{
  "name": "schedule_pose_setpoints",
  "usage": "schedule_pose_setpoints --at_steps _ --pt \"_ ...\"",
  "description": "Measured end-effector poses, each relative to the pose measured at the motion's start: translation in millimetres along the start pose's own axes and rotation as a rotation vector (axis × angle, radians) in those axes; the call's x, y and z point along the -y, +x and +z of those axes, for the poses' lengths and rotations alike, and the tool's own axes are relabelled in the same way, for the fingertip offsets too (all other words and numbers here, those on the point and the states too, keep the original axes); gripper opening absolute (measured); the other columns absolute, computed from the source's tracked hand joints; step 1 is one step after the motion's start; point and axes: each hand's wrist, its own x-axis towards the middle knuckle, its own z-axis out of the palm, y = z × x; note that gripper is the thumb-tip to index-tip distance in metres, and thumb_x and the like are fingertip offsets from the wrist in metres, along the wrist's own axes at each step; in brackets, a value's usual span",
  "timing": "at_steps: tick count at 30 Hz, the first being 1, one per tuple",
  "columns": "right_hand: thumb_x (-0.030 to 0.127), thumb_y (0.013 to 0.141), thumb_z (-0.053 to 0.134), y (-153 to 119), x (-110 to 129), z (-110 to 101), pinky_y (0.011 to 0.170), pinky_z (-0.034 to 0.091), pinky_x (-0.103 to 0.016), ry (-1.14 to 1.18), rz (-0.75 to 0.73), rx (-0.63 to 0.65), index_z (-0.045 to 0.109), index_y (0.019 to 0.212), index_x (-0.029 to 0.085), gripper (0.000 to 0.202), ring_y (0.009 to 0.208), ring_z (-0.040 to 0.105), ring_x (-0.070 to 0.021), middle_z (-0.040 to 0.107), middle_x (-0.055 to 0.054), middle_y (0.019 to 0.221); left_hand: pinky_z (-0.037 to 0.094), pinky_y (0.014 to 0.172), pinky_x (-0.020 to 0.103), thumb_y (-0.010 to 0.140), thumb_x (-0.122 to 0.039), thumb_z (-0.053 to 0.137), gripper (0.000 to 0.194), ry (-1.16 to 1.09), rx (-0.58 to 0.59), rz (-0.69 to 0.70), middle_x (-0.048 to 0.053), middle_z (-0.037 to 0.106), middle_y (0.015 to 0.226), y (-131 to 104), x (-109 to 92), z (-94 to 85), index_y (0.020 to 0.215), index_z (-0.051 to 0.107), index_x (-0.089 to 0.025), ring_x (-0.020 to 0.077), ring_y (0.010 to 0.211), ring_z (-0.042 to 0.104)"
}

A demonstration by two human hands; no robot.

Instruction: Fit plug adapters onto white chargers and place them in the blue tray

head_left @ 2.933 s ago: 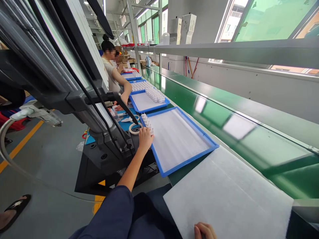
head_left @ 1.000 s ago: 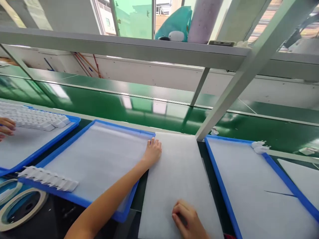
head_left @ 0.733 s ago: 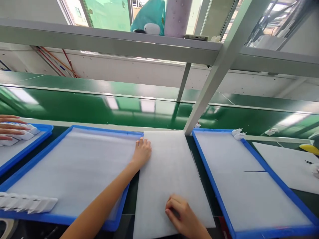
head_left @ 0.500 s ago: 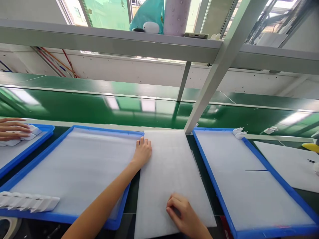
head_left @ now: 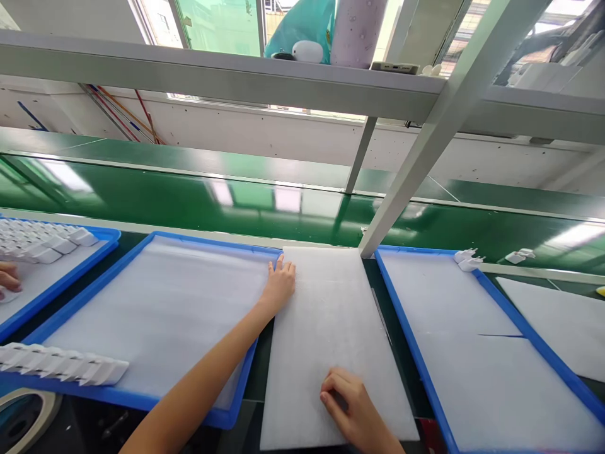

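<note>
My left hand [head_left: 280,284] reaches forward with its fingers stretched out. It lies at the far right corner of a blue-rimmed tray [head_left: 234,403], beside the left edge of a white foam sheet [head_left: 326,334]. No object shows in that hand. Above the near part of the sheet, my right hand [head_left: 350,403] is curled, thumb and fingertips drawn together around a small gap, and I see nothing held there. A row of white plastic pieces [head_left: 66,364] stands along the tray's near left edge.
Another person's hand [head_left: 8,279] works at the left tray [head_left: 106,243], among several white plug-like pieces [head_left: 42,239]. At right, white plugs [head_left: 469,260] sit on another blue tray's rim [head_left: 510,309]. A slanting metal post [head_left: 425,142] rises behind the sheet. A tape roll [head_left: 50,407] lies near left.
The view has shifted slightly, so the scene sits further right. At the left tray, the other person's hand has drawn nearer, uncovering more white pieces. My hands keep nearly the same pose.
</note>
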Motion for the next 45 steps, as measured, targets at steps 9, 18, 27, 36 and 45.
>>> schedule_pose_setpoints --at_steps 9,18,27,36,45 --pt "0.020 0.090 0.043 -3 -15 16 0.063 0.040 -0.024 -0.048 -0.172 0.015 0.048 0.075 0.019 0.016 0.070 0.053 -0.0139 0.054 -0.002 0.074 0.032 0.101 0.056 0.090 -0.020 0.037 0.027 -0.033 -0.001 -0.131 0.017 0.057 0.114 20 9 5.6 0.105 0.058 -0.010 0.0332 0.132 0.030" --pt "0.013 0.080 0.051 1 -22 18 0.062 0.044 -0.023 -0.059 -0.130 0.101 0.050 0.072 0.020 0.011 0.069 0.056 -0.0143 0.058 -0.001 0.074 0.032 0.100 0.054 0.088 -0.024 0.044 0.027 -0.053 -0.005 -0.133 0.016 0.054 0.123 15 11 4.3 0.109 0.058 -0.014 0.0344 0.133 0.027" --pt "0.015 0.082 0.054 63 53 -83 0.081 0.047 -0.032 -0.394 -0.070 0.171 0.057 0.099 0.023 0.019 0.088 0.060 -0.0191 0.059 -0.004 0.101 0.035 0.098 0.049 0.088 -0.021 0.041 0.027 -0.042 -0.025 -0.047 0.016 0.059 0.115 17 18 -3.8 0.106 0.059 -0.011 0.0334 0.132 0.030" --pt "0.030 0.090 0.055 265 13 -159 0.090 0.046 -0.047 -0.517 0.397 -0.273 0.048 0.124 0.016 0.037 0.109 0.052 -0.0246 0.049 -0.010 0.126 0.036 0.098 0.049 0.088 -0.024 0.041 0.033 -0.032 -0.047 0.004 0.019 0.054 0.125 23 14 -1.7 0.111 0.058 -0.008 0.0338 0.133 0.028" --pt "0.033 0.091 0.054 288 2 -143 0.080 0.051 -0.039 -0.310 0.289 -0.347 0.053 0.117 0.014 0.032 0.093 0.059 -0.0191 0.058 -0.007 0.110 0.028 0.100 0.061 0.087 -0.024 0.043 0.033 -0.002 -0.127 0.019 0.017 0.053 0.128 26 14 -11.4 0.114 0.058 -0.012 0.0381 0.133 0.026"
